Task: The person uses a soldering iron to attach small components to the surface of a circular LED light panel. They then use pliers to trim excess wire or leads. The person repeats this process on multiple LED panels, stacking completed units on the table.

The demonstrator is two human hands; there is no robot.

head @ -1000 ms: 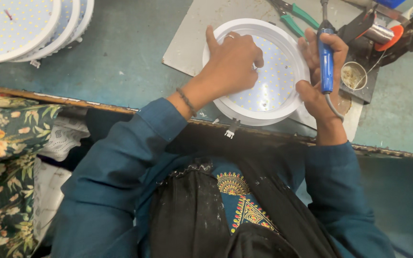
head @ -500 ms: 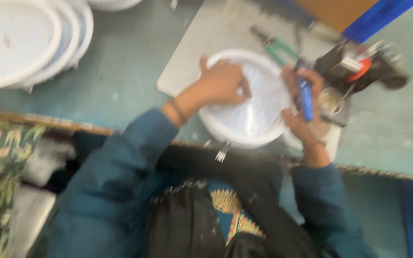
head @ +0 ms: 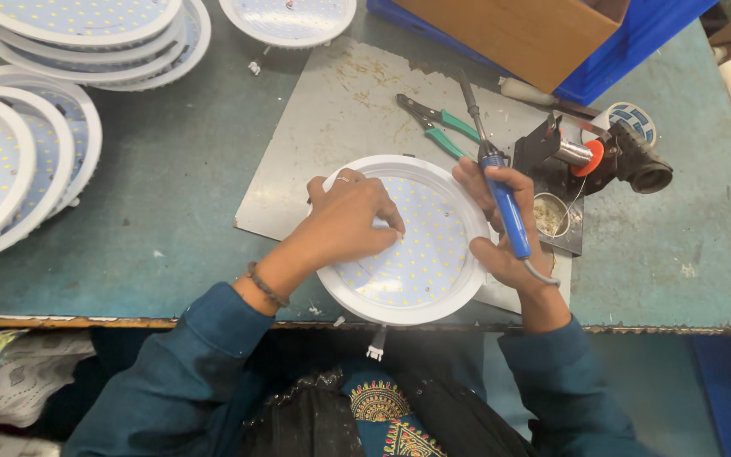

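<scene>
A round white LED light panel (head: 420, 271) lies face up on a grey metal sheet (head: 340, 127) at the bench's near edge. My left hand (head: 344, 224) rests on the panel's left half, fingertips pressed onto its dotted face. My right hand (head: 501, 224) sits at the panel's right rim, gripping a blue-handled soldering iron (head: 505, 203) whose tip points away from me. A small white connector (head: 375, 349) hangs from the panel below the bench edge.
Stacks of similar round panels (head: 19, 161) fill the left and top left. Green-handled pliers (head: 437, 127) lie behind the panel. A soldering stand with a small tin (head: 552, 216) and a tape roll (head: 632, 118) sit to the right. A cardboard box in a blue crate (head: 543, 34) stands behind.
The view has shifted so the panel sits lower and more central. My left hand has moved from the panel's upper part to its left half. The right hand keeps the iron.
</scene>
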